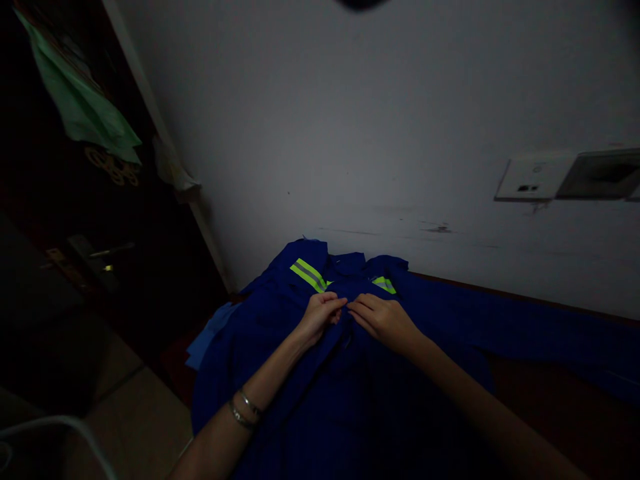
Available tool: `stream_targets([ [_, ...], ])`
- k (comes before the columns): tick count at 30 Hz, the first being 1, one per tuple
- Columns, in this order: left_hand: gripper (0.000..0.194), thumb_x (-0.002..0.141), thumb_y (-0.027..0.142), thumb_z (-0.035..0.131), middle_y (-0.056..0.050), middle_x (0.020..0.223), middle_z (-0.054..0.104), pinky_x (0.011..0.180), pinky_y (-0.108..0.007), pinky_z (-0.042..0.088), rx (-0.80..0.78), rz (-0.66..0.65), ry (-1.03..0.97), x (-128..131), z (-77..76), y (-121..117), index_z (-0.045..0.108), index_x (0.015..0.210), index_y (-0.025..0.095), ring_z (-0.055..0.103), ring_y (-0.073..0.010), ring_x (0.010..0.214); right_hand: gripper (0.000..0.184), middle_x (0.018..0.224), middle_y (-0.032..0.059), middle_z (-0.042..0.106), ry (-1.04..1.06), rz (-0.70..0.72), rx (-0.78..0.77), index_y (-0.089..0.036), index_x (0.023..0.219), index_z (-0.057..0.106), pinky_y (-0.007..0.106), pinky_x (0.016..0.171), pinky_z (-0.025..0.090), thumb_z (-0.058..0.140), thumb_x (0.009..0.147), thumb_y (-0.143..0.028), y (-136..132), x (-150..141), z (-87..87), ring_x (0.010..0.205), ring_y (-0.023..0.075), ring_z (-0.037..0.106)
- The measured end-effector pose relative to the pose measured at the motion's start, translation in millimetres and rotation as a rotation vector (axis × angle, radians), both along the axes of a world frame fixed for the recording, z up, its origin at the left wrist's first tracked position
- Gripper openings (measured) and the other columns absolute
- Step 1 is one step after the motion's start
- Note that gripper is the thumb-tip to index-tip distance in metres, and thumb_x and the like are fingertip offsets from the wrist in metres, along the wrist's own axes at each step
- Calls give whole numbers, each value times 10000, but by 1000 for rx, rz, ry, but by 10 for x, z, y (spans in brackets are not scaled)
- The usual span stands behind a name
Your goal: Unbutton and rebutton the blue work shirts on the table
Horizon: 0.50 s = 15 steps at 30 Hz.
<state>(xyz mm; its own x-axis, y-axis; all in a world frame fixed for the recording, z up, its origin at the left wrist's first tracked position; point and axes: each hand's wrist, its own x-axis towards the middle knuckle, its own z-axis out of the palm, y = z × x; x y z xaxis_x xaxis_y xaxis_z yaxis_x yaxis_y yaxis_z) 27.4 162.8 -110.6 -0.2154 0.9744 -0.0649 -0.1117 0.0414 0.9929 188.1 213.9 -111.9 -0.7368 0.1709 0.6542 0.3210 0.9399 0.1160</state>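
Blue jacket is sprawled across the table, collar up by the back edge. Left hand and right hand are both pinching its front, pretty much side by side.

Two bare hands, one blue garment, two bracelets, one green cloth, one door handle

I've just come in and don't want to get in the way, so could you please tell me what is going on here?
A person has both hands on a blue garment spread out beside a pale wall. The left hand and right hand meet near its middle, just below the yellow-and-grey strips, fingertips apparently pinching the cloth. One sleeve stretches off to the right. It is too dark to tell whether any fastening lies between the fingers.
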Motion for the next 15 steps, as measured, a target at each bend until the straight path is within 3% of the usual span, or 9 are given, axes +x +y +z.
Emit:
stream_targets([
  [10, 362, 580, 425, 680, 28, 462, 484, 380, -165, 281, -71, -65, 67, -60, 59, -17, 484, 537, 124, 422, -41, 377, 241, 1006, 85, 571, 37, 9, -39, -185, 962, 594, 212, 568, 426, 379, 854, -179, -6, 6, -17, 812, 145, 559],
  [15, 358, 560, 407, 700, 14, 468, 513, 418, -174, 335, -57, -34, 69, -78, 87, -13, 487, 522, 122, 458, -53, 395, 254, 970, 87, 567, 27, 9, -55, -185, 985, 584, 207, 561, 422, 376, 843, -152, 0, 3, -39, 790, 142, 548],
])
